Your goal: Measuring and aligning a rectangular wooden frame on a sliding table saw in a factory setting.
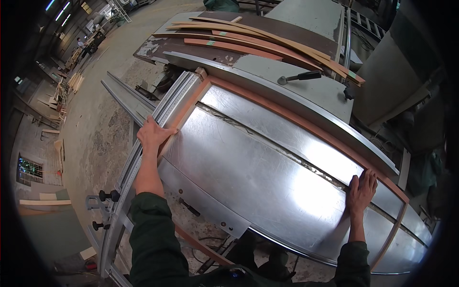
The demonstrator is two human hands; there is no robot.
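A large reddish-brown wooden frame [287, 116] lies over the shiny metal saw table [248, 167], its long far rail running from upper left to right. My left hand [154, 134] is at the frame's left side, thumb stretched across the rail and fingers over the aluminium fence with a scale [172, 101]. Some of those fingers are hidden. My right hand [361, 193] grips the far rail near its right end, fingers bent over it and thumb on the near side. A dark slot [267, 138] runs along the table between my hands.
Beyond the frame runs a long metal guide [287, 93], with a black-handled lever [306, 75] behind it. Several wooden strips [248, 42] lie at the back. Black clamp knobs [109, 195] stick out at left. A person [81, 43] is far off.
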